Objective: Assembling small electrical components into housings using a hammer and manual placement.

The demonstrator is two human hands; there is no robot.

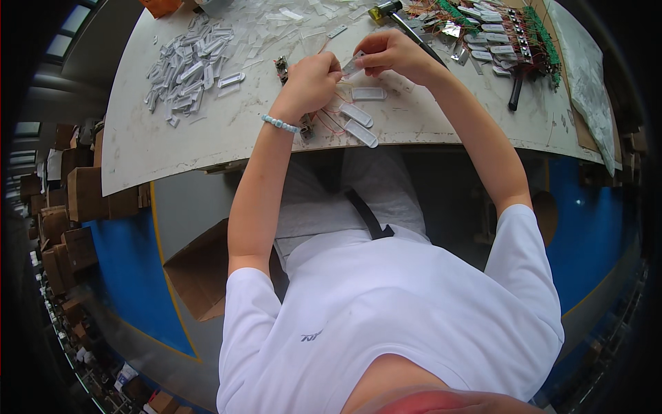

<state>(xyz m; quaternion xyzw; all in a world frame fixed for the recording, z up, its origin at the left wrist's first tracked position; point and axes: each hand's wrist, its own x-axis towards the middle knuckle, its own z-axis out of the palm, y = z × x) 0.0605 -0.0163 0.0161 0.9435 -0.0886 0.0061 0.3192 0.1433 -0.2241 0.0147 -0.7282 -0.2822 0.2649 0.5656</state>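
Head view, upper middle of the frame: left hand [312, 79] and right hand [394, 54] each pinch one small translucent case [353, 65] over the bench [227, 131], apparently mid-assembly; next likely needs careful alignment. Finished cases [360, 123] lie just below.

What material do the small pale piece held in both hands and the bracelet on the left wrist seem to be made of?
Small pale piece: probably translucent plastic, since it looks milky and smooth, pinched between the left hand and the right hand. Bracelet: light blue glossy beads, glass or plastic; unclear.
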